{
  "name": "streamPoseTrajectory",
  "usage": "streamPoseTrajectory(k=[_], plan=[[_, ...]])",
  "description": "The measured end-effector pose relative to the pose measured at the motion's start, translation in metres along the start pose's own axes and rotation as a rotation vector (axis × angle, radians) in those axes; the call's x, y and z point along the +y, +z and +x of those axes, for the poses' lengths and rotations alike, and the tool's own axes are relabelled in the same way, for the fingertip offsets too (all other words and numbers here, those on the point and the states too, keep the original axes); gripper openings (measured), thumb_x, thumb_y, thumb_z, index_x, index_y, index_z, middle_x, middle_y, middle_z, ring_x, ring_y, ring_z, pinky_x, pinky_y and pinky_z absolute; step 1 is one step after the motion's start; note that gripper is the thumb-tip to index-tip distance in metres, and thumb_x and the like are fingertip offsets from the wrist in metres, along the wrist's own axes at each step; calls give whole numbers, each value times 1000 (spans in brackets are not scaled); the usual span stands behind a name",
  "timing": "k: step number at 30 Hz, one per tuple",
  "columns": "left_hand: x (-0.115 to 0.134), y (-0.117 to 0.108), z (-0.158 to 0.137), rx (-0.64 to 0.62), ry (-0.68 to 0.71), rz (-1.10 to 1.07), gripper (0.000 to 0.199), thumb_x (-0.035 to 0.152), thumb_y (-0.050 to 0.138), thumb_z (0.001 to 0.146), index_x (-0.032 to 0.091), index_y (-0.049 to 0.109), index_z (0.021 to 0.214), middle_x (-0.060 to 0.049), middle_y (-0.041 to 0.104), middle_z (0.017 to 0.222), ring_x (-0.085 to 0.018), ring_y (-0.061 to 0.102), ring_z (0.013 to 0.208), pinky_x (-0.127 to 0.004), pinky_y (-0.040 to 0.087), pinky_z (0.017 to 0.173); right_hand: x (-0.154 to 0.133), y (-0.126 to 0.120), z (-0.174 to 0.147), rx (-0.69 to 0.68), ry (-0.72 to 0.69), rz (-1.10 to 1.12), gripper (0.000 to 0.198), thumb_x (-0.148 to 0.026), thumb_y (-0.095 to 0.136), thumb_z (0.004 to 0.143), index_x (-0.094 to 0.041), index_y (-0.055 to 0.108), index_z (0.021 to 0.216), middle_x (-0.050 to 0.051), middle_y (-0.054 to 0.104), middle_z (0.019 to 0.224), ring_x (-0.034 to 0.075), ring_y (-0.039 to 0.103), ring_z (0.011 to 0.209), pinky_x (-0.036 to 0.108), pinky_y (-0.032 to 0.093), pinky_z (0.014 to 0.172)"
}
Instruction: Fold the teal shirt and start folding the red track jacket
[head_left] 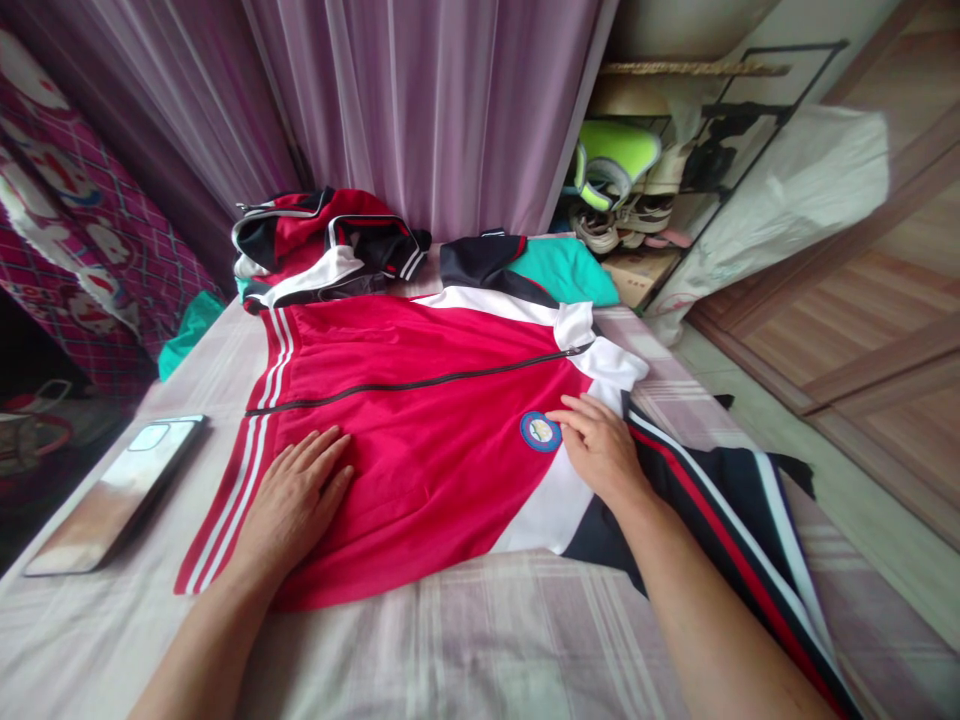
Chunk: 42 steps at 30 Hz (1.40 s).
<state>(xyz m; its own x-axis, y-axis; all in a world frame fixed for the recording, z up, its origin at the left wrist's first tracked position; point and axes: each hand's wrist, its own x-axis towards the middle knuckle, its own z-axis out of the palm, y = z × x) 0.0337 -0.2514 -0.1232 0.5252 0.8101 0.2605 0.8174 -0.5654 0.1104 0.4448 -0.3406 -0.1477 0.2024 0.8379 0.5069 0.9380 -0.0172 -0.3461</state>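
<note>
A red, white and navy track jacket point(405, 430) lies zipped up and spread out, its white collar toward the right and its striped hem toward the left. My left hand point(304, 490) rests flat on the red front near the hem, fingers stretched out. Beside the round blue badge point(540, 432) on the chest, my right hand point(596, 440) touches the cloth with fingers bent but not gripping. The navy sleeve with red and white stripes point(720, 500) runs under my right forearm toward the lower right. The far sleeve is partly folded beyond the jacket.
A plaid cloth point(465, 660) covers the surface. A phone point(116, 500) lies at the left. Crumpled red and navy clothing point(322, 240) and a folded teal garment point(566, 270) sit behind. Purple curtains point(442, 110) hang at the back; a shoe rack point(720, 120) stands at the right.
</note>
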Motion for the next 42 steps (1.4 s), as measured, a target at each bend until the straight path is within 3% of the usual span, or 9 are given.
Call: streamPoseTrajectory(k=[7,13,21,27,33,42], plan=[[-1,-1,1,6,14,4,61,57,31,100,19,64,135,-13,62,142,-33,55,134,-54,44,112,0,2,0,32,19,-14,25,-24,55,88,-22,78,99,11,72,121,32,59,121,51,48,105],[-2,-1,0,2,20,3,61,56,30,100,18,63,135,-14,61,143,-33,54,134,-54,44,112,-3,6,-1,18,61,-49,9,-25,61,84,-24,69,80,10,70,123,32,56,124,51,45,104],[-4,0,1,-3,27,7,61,57,31,100,19,63,136,-14,61,143,-34,55,134,-55,43,112,-5,7,0,46,94,-40,15,-23,55,88,-23,66,78,11,70,122,30,58,122,50,47,104],[-5,0,1,-2,30,-4,59,56,33,99,20,63,136,-14,62,142,-34,54,134,-56,44,111,-2,4,-1,69,98,-71,18,-23,54,88,-21,70,96,15,68,124,32,56,124,53,46,106],[-4,0,0,-10,21,-4,60,57,32,99,21,62,136,-13,61,143,-34,54,135,-55,43,112,-1,-4,4,52,62,35,27,-10,50,81,-24,74,81,8,70,124,27,60,121,48,47,108],[-1,-1,0,-9,5,-2,60,57,31,99,21,62,136,-13,61,144,-33,54,135,-55,42,113,-1,-5,5,35,98,70,30,-9,51,78,-26,77,78,6,72,122,27,60,122,47,48,107]])
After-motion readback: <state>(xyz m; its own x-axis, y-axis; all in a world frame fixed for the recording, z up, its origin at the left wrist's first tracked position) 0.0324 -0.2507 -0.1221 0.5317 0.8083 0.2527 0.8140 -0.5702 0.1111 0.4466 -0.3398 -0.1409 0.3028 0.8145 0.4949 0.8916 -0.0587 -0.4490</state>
